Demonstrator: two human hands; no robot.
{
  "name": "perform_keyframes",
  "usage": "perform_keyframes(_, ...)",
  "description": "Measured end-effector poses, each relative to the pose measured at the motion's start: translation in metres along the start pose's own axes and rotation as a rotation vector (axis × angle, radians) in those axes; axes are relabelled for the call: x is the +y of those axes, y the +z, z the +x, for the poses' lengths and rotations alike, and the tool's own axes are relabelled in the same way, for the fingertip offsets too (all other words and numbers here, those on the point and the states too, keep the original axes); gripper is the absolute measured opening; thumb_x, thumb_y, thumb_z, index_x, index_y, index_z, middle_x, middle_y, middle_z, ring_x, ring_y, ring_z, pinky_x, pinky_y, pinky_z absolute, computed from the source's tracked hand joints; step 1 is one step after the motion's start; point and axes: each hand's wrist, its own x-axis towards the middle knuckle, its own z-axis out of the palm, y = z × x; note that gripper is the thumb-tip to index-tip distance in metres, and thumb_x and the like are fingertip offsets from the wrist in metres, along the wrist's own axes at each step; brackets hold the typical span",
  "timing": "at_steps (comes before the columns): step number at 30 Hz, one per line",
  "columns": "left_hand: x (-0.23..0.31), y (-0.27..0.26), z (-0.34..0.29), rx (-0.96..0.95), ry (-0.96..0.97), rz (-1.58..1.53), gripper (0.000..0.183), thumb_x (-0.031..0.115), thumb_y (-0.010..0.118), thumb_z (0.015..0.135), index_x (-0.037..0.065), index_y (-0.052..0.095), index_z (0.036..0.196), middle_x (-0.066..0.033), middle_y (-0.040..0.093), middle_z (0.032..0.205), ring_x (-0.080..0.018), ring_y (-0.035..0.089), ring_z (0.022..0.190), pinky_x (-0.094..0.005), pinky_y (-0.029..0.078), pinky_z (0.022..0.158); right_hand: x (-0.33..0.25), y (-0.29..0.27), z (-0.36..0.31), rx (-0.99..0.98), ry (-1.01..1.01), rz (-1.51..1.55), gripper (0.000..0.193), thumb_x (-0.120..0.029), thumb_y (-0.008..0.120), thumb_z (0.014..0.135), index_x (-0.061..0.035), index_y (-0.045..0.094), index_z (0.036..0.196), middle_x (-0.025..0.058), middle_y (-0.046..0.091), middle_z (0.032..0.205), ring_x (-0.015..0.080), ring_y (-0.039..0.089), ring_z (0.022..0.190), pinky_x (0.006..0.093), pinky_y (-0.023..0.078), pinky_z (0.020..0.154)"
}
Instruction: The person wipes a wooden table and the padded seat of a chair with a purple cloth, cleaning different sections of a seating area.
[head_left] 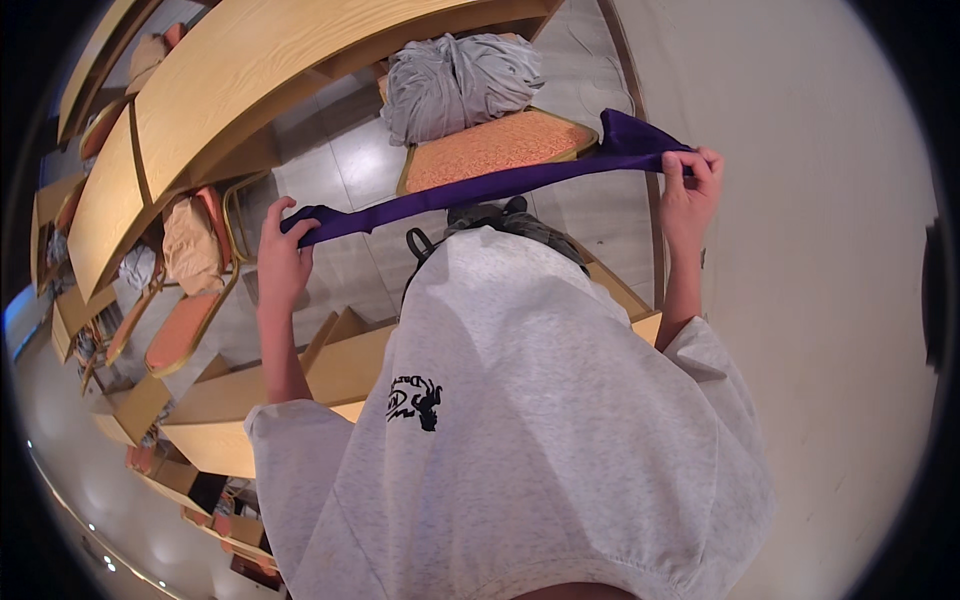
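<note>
A long purple cloth sash (pixel 480 190) is stretched between my hands, in front of my body. My left hand (pixel 284 255) pinches one end, with a short bunched piece by the fingers. My right hand (pixel 691 190) grips near the other end, thumb and fingers pressed together. Beyond that grip, a wider folded flap of the sash sticks up toward the chair. Just past the strip stands a chair with an orange patterned seat (pixel 500 145). A bundle of crumpled grey cloth (pixel 455 85) rests against its far side.
A long curved wooden desk (pixel 260 60) runs across the far left. More orange chairs (pixel 190 330) stand at the left, one with beige cloth (pixel 192 245) on it. Another wooden desk (pixel 230 430) is behind my left arm. A pale wall (pixel 800 300) rises at my right.
</note>
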Motion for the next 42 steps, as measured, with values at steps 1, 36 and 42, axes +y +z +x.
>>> perform_keyframes(1, 0.000, -0.001, -0.010, -0.018, -0.064, -0.057, 0.029, -0.004, 0.077, 0.077, 0.008, 0.074, 0.103, -0.0135, 0.050, 0.137, -0.0374, 0.054, 0.128, -0.0456, 0.050, 0.098, -0.001, -0.007, 0.001, 0.009, -0.024, 0.017, 0.020, -0.021, 0.083, 0.089, -0.0036, 0.073, 0.090, 0.0053, 0.051, 0.102, 0.0192, 0.053, 0.095, 0.0313, 0.045, 0.082)
perform_keyframes(36, -0.013, 0.126, 0.011, 0.411, -0.814, -1.211, 0.024, 0.000, 0.081, 0.086, -0.005, 0.073, 0.107, -0.0102, 0.072, 0.096, -0.0168, 0.071, 0.086, -0.0277, 0.059, 0.076, 0.128, 0.097, 0.082, -0.215, -0.014, -0.267, 0.068, -0.061, 0.083, 0.077, 0.0034, 0.067, 0.065, 0.0198, 0.062, 0.070, 0.0334, 0.062, 0.074, 0.0416, 0.049, 0.067)
perform_keyframes(42, -0.020, 0.161, 0.063, 0.412, -0.793, -1.407, 0.027, 0.004, 0.085, 0.084, 0.000, 0.072, 0.108, -0.0072, 0.069, 0.103, -0.0142, 0.066, 0.095, -0.0275, 0.054, 0.084, 0.166, 0.156, 0.074, -0.376, 0.253, -0.288, 0.071, -0.069, 0.078, 0.077, 0.0000, 0.066, 0.062, 0.0161, 0.061, 0.056, 0.0344, 0.061, 0.055, 0.0460, 0.049, 0.059)
